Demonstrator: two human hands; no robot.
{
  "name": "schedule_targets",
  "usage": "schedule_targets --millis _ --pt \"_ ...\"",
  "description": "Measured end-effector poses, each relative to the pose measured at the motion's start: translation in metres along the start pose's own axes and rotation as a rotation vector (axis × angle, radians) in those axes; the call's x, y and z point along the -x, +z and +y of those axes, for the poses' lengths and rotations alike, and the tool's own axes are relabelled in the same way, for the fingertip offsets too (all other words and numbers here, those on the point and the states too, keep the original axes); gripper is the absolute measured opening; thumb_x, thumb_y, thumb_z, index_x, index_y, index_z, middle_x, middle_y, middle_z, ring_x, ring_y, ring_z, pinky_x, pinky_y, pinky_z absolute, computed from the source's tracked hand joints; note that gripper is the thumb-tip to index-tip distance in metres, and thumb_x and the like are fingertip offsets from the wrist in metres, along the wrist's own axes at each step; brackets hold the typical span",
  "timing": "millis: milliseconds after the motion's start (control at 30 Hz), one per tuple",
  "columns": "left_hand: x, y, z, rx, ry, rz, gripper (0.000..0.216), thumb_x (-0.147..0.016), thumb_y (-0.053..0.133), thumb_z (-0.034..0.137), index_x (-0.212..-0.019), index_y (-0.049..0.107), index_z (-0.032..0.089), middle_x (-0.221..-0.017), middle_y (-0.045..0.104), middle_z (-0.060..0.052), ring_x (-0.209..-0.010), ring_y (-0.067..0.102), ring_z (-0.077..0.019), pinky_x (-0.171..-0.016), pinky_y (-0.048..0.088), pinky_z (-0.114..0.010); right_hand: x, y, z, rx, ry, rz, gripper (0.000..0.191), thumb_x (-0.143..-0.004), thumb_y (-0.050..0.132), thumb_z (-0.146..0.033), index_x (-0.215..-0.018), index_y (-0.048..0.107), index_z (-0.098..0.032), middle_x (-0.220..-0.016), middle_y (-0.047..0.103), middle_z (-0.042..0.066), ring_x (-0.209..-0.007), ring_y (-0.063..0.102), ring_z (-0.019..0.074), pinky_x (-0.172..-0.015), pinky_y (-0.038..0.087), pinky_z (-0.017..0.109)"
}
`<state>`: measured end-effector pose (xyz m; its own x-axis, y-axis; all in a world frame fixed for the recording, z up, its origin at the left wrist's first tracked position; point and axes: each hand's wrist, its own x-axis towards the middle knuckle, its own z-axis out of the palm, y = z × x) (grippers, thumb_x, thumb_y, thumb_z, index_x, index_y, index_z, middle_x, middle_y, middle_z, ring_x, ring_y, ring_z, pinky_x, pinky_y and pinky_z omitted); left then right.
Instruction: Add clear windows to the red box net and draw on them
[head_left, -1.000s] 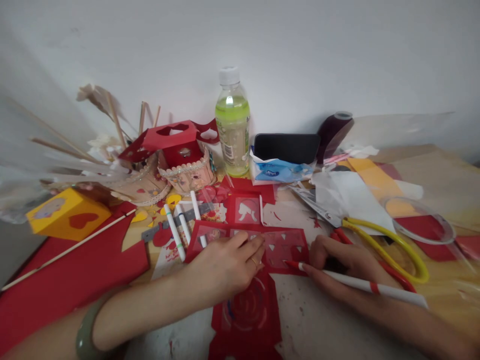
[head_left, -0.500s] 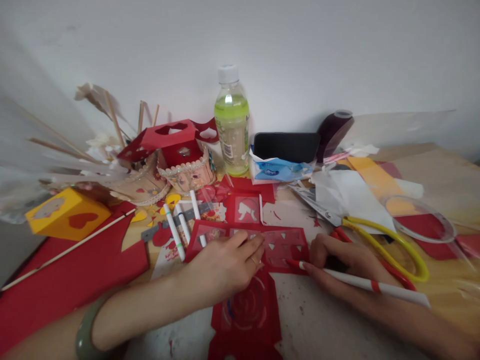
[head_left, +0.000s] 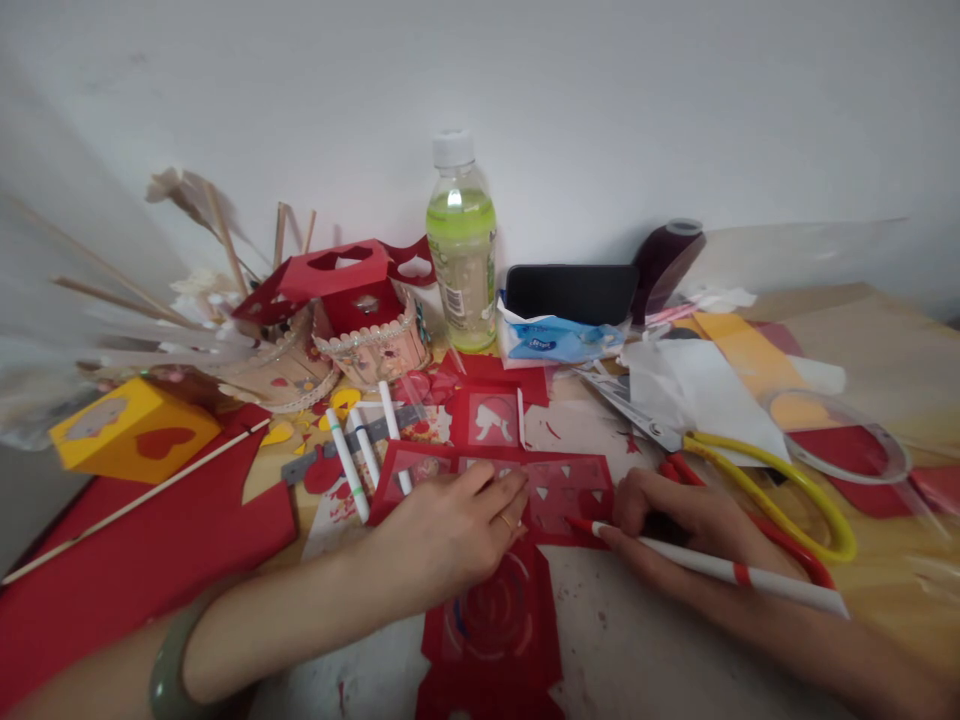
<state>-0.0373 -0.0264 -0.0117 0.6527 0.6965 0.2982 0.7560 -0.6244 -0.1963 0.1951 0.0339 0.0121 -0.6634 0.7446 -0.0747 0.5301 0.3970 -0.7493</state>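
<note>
A red paper cutout (head_left: 487,560) shaped like an unfolded box lies in front of me, with clear film over its cut windows. My left hand (head_left: 461,520) rests palm down across its middle, fingers lying on the paper and holding no object. In my right hand (head_left: 675,520) is a red marker (head_left: 697,562), pinched near its front. Its red tip touches or hovers just over the right panel, which has small triangular openings; which of these I cannot tell. Several white markers (head_left: 349,465) lie left of the cutout, one partly on it.
Yellow-handled scissors (head_left: 671,430) lie beyond my right hand. A green drink bottle (head_left: 461,250) stands at the back beside a tissue pack (head_left: 559,340) propping a phone (head_left: 570,292). Left are decorated baskets (head_left: 375,350), a yellow box (head_left: 135,430) and a thin stick (head_left: 135,500).
The marker tip and my right hand have shifted slightly left along the right panel. My left hand stays in place on the paper.
</note>
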Motion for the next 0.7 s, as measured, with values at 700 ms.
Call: schedule_targets --millis 700 --pt "-0.0017 -0.0016 0.0002 0.009 -0.007 0.000 0.025 -0.091 0.051 0.022 -0.110 0.062 0.010 -0.113 0.065 -0.006 -0.086 0.056 -0.0190 -0.053 0.047 -0.027 0.0006 -0.0072 0.0014 -0.174 0.012 0.181 0.027 -0.080 0.053 -0.034 -0.059 0.039 -0.022 -0.057 0.048 -0.003 -0.052 0.042 0.0124 -0.045 0.033 0.024"
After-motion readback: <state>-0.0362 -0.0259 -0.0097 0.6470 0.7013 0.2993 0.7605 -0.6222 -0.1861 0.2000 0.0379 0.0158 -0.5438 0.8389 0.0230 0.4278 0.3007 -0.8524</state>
